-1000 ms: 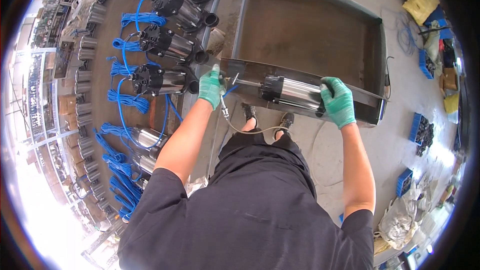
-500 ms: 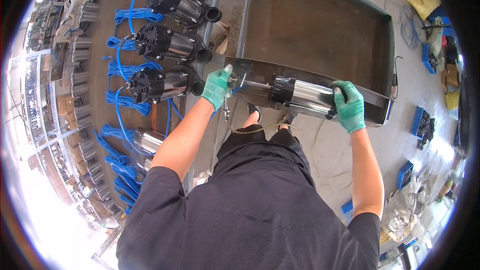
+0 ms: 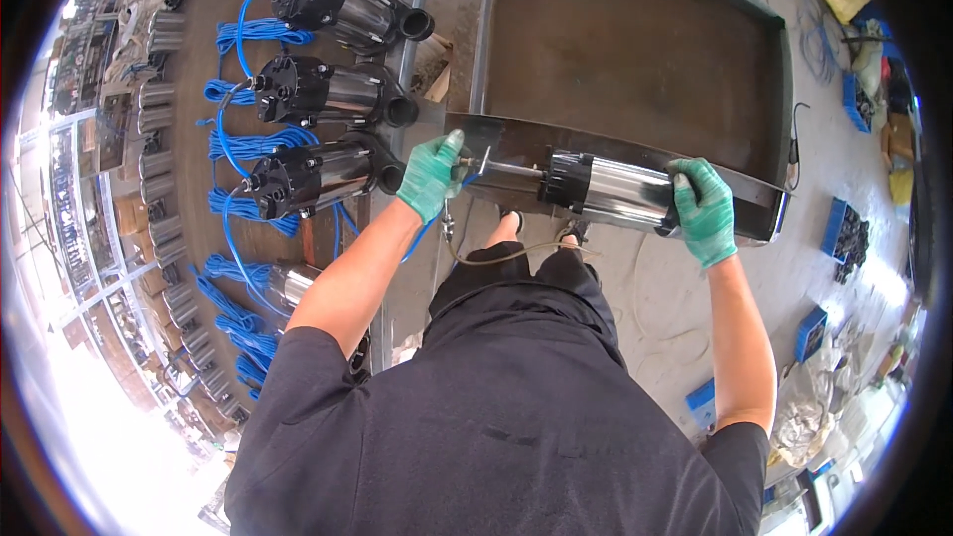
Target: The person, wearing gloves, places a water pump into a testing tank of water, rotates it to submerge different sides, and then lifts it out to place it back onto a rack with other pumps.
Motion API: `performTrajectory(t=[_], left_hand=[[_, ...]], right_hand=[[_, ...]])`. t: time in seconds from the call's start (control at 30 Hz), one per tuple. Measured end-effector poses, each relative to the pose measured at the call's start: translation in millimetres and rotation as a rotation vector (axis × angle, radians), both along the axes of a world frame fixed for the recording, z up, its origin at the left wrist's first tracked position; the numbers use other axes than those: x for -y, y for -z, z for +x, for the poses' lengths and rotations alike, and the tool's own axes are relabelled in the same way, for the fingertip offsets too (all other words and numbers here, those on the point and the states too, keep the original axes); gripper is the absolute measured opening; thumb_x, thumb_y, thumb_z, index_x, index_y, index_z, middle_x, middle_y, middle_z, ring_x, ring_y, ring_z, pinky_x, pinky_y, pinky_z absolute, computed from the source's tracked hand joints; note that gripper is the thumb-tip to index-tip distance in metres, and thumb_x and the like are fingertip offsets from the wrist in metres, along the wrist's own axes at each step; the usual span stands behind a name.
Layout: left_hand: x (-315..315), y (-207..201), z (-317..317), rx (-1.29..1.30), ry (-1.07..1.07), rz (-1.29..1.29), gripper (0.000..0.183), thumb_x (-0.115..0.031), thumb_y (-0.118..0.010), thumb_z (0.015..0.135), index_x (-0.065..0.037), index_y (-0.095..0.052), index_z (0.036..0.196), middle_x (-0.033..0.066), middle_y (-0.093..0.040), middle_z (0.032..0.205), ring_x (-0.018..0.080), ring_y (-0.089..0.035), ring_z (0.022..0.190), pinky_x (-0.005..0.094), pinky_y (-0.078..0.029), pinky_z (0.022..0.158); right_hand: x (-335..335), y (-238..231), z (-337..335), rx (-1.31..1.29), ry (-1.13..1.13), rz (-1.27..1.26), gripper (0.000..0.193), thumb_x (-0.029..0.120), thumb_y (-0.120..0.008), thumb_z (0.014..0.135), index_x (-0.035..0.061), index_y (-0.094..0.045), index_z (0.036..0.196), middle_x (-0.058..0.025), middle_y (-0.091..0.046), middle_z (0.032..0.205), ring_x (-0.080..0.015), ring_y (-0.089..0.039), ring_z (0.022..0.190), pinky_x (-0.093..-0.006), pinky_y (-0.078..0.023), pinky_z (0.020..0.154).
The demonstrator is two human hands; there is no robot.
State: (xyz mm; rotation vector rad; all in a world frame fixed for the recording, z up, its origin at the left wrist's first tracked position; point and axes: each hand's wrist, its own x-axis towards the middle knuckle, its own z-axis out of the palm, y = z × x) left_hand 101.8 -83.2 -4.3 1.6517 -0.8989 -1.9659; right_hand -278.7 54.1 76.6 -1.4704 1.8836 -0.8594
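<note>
Left hand [image 3: 430, 177], green glove: fingers grasping a metal fitting [image 3: 466, 161], largely hidden by the glove. A thin metal rod [image 3: 514, 169] runs from the fitting side to the black ribbed cap [image 3: 567, 179] of a silver cylinder [image 3: 627, 191].

Right hand [image 3: 705, 213], green glove: fingers wrapped on the cylinder's right end, thumb toward its left.

Cylinder lies sideways along the near edge of the large metal tray [image 3: 635, 50], toward the tray's near right corner; whether it is resting or lifted, cannot tell.

Pale hose [image 3: 496, 260] hangs in a curve below the near edge.

Desk [image 3: 194, 79] at left: black-and-silver pumps [image 3: 318, 89] lined up along its right edge, blue cable coils [image 3: 256, 143] beside them.
</note>
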Motion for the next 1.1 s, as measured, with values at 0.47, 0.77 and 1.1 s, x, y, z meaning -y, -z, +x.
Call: performTrajectory(t=[0.47,0.77,1.1], left_hand=[[1.6,5.2,3.4,-0.017,-0.084,0.062,0.041,-0.041,-0.065,0.1,-0.004,-0.066,0.084,0.0026,-0.059,0.066,0.0106,-0.05,0.046,0.0254,-0.036,0.039],[4.7,0.1,-1.4,0.035,-0.065,0.054,0.039,-0.04,-0.065,0.1,-0.005,-0.067,0.084,0.0015,-0.059,0.066,0.0108,-0.051,0.047,0.0254,-0.036,0.04],[4.7,-1.5,-2.0,0.028,0.032,0.031,0.037,-0.041,-0.065,0.101,-0.007,-0.066,0.086,-0.001,-0.057,0.065,0.0081,-0.048,0.047,0.0245,-0.035,0.041]], right_hand=[[-0.6,-0.1,0.4,0.011,-0.021,-0.029,0.016,0.001,-0.059,0.094,-0.0008,-0.069,0.106,-0.0111,-0.064,0.09,-0.0197,-0.062,0.078,-0.0297,-0.051,0.076],[-2.5,5.5,-2.0,0.018,-0.01,-0.036,0.016,0.001,-0.059,0.094,-0.0007,-0.069,0.106,-0.0112,-0.065,0.09,-0.0196,-0.061,0.078,-0.0292,-0.05,0.076],[-1.7,4.5,-2.2,0.014,-0.005,-0.021,0.016,0.001,-0.059,0.094,-0.001,-0.069,0.106,-0.0112,-0.065,0.089,-0.0195,-0.061,0.076,-0.0293,-0.05,0.074]])
